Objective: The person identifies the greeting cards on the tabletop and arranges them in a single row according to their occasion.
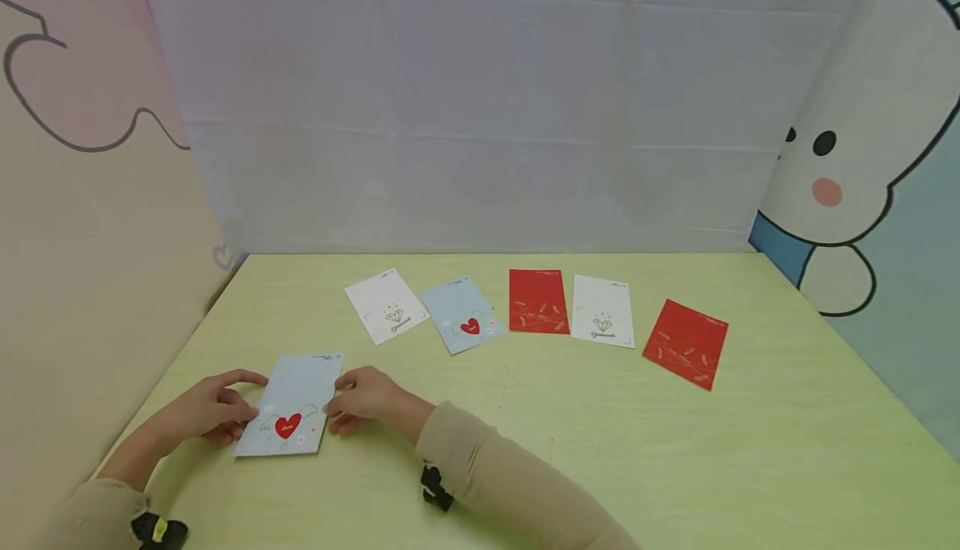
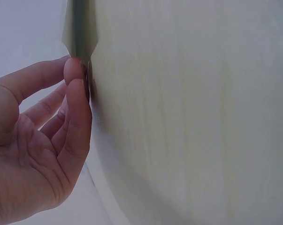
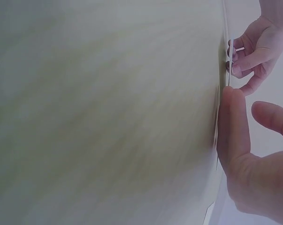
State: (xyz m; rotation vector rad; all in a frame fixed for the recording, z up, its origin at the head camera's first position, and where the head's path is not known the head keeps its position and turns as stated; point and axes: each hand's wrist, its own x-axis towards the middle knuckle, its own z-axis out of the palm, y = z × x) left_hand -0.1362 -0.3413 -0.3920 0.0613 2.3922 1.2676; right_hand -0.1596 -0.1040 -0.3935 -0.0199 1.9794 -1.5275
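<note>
A light blue card (image 1: 300, 383) with a red winged heart lies near the left front of the table, in the head view. My left hand (image 1: 206, 407) pinches its left edge between thumb and fingers; the left wrist view shows the thumb and fingertips meeting at that edge. At the opposite edge is my right hand (image 1: 369, 396). In the right wrist view the fingers of that hand (image 3: 235, 126) are fairly straight, their tips touching the card's thin edge (image 3: 231, 61), with the thumb apart from it.
Further back lie a white card (image 1: 386, 307), another light blue card (image 1: 462, 312), a red card (image 1: 538, 302), a second white card (image 1: 603, 310) and a tilted red card (image 1: 686, 344). A white sheet (image 1: 480, 117) hangs behind the pale yellow-green table (image 1: 570, 467).
</note>
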